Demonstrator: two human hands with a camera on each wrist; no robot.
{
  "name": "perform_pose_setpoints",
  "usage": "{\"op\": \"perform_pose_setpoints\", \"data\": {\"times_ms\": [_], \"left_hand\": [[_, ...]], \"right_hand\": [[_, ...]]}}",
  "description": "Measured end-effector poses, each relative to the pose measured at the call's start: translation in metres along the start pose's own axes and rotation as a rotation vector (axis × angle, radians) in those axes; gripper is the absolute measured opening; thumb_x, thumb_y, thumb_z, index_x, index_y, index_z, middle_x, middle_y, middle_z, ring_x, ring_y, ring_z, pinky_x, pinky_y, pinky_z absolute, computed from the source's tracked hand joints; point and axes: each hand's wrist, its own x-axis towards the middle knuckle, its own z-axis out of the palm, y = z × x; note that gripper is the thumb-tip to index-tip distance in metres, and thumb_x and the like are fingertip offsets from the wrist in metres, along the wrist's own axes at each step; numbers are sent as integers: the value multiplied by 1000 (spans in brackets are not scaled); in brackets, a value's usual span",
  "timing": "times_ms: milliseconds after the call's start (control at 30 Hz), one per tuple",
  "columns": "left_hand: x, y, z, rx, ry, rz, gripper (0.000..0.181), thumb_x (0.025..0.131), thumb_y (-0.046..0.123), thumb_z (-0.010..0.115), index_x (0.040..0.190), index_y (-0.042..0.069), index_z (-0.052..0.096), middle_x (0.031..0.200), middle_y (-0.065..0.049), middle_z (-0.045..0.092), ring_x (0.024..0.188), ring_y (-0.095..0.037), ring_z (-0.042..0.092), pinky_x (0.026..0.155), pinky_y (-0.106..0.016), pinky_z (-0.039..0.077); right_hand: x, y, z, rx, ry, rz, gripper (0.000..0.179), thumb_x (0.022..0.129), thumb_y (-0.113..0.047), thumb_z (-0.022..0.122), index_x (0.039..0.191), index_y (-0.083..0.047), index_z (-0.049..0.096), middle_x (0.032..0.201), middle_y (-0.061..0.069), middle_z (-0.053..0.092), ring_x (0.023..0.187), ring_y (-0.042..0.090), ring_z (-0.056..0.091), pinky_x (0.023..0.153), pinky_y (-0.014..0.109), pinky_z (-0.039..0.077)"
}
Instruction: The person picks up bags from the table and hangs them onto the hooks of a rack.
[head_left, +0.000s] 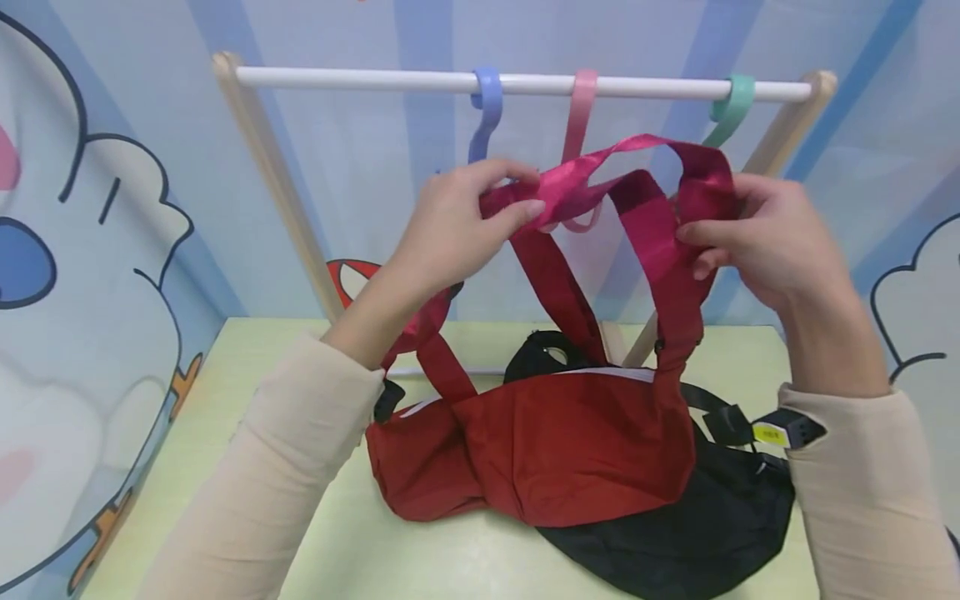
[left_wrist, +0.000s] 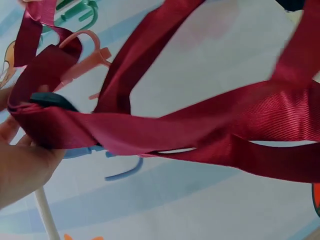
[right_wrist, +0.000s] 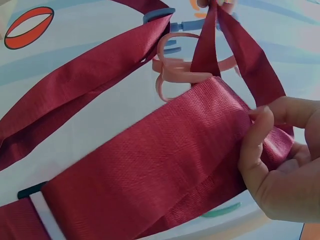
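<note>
A red bag (head_left: 592, 450) with a white zip sits on the table, its wide red straps (head_left: 660, 242) raised in front of the rack. My left hand (head_left: 465, 217) pinches the strap between thumb and fingers, left of the pink hook. At the right, my right hand (head_left: 780, 237) grips the other part of the strap; the right wrist view shows its thumb and fingers on the folded webbing (right_wrist: 175, 150). Slack strap spans both hands. Behind and under the red bag lies a black bag (head_left: 675, 533), partly hidden.
A rack with a white rail (head_left: 360, 80) and wooden posts stands behind. On the rail hang a blue hook (head_left: 487, 100), a pink hook (head_left: 581, 108) and a green hook (head_left: 735, 104). The pale yellow table (head_left: 225, 433) lies underneath; a cartoon-printed backdrop surrounds it.
</note>
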Motion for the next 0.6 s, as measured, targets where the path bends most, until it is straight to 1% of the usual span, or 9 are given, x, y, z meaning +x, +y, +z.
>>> {"op": "perform_pose_setpoints", "data": {"times_ms": [33, 133, 200, 267, 300, 400, 467, 567, 600], "left_hand": [[1, 1, 0, -4, -13, -5, 39, 85, 27, 65, 121, 15, 57, 88, 2, 65, 70, -9, 56, 65, -25, 43], [2, 4, -1, 2, -37, -16, 51, 82, 29, 68, 128, 14, 51, 96, -1, 65, 81, -9, 58, 70, -23, 45], [3, 5, -2, 10, -50, -19, 54, 83, 27, 68, 131, 13, 48, 103, -3, 63, 86, -10, 57, 71, -22, 45], [3, 6, -4, -25, -59, -8, 52, 84, 23, 67, 132, 11, 48, 108, -4, 62, 90, -11, 57, 73, -22, 46], [3, 6, -5, -51, -64, -2, 51, 84, 21, 66, 131, 11, 48, 108, -4, 61, 89, -11, 56, 73, -22, 46], [3, 7, -8, -136, -78, 38, 49, 85, 17, 66, 130, 11, 49, 106, -5, 61, 89, -12, 56, 74, -25, 45], [2, 8, -10, -173, -85, 80, 47, 85, 16, 65, 129, 11, 49, 104, -5, 61, 88, -13, 56, 75, -27, 45], [2, 10, -11, -183, -102, 148, 45, 86, 15, 63, 129, 12, 48, 106, -3, 60, 87, -11, 56, 77, -26, 44], [2, 11, -11, -186, -105, 169, 44, 87, 15, 62, 129, 12, 48, 107, -3, 59, 87, -9, 56, 77, -25, 43]], "right_hand": [[0, -1, 1, -33, -18, -5, 44, 83, -11, 66, 121, 1, 48, 102, 11, 49, 70, 16, 58, 54, 25, 51], [2, -4, 5, -53, -81, -9, 44, 83, -9, 66, 122, 1, 47, 99, 10, 54, 65, 18, 59, 54, 27, 51], [2, -6, 7, -70, -110, -11, 42, 83, -9, 66, 119, 1, 48, 94, 8, 57, 60, 19, 58, 53, 28, 51], [4, -7, 10, -92, -132, -7, 41, 82, -11, 68, 117, 0, 49, 91, 7, 58, 57, 19, 56, 51, 29, 49], [5, -8, 12, -105, -142, -9, 40, 82, -12, 68, 115, 0, 49, 90, 8, 58, 56, 20, 54, 49, 30, 49], [8, -9, 18, -137, -165, -14, 40, 80, -17, 71, 112, -2, 52, 90, 6, 61, 52, 20, 50, 46, 30, 45], [10, -9, 22, -131, -169, -12, 38, 80, -19, 71, 110, -4, 54, 87, 5, 63, 49, 19, 46, 43, 29, 42], [13, -10, 26, -114, -136, 12, 38, 79, -24, 72, 110, -8, 55, 78, 4, 61, 45, 16, 39, 41, 28, 36], [13, -10, 27, -118, -121, 22, 39, 79, -27, 71, 111, -10, 55, 78, 4, 60, 46, 15, 38, 42, 28, 35]]}}
